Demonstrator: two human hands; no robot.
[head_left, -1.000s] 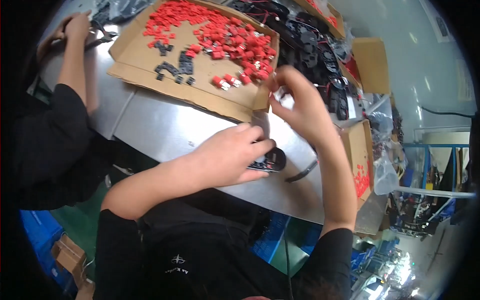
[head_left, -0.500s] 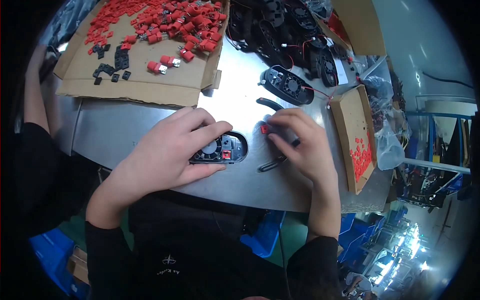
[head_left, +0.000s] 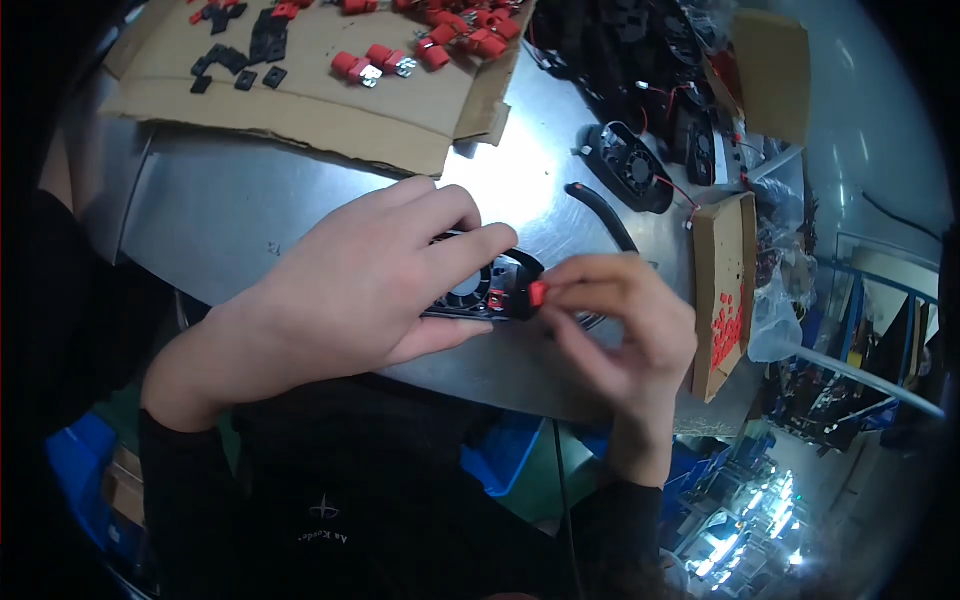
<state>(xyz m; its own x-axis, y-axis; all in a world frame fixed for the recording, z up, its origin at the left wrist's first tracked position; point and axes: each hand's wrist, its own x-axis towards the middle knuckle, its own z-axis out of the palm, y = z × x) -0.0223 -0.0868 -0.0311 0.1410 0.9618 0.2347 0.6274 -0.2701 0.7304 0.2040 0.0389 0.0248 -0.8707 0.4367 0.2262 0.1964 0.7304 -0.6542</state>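
Note:
A black oval plastic housing with a small fan [head_left: 515,268] is gripped by my left hand [head_left: 370,275], fingers over its top and thumb along its near edge. A small red square piece [head_left: 496,299] sits inside it beside the fan. Another small red piece [head_left: 538,293] is pinched between the fingertips of my right hand [head_left: 635,325], right at the housing's right end. Whether it touches the housing I cannot tell. Behind my right hand lies a tool with curved black handles [head_left: 603,213], partly hidden.
A cardboard tray [head_left: 300,125] with red connectors and black square pieces lies far left. Several black fan housings [head_left: 632,165] with thin wires are piled at the back right. A shallow cardboard box [head_left: 705,300] of small red pieces stands at right. Another person's dark sleeve [head_left: 75,290] shows at left.
My right hand has picked up the red piece from the table and brought it to the housing's right end. My view has shifted, so the table's contents sit differently in it.

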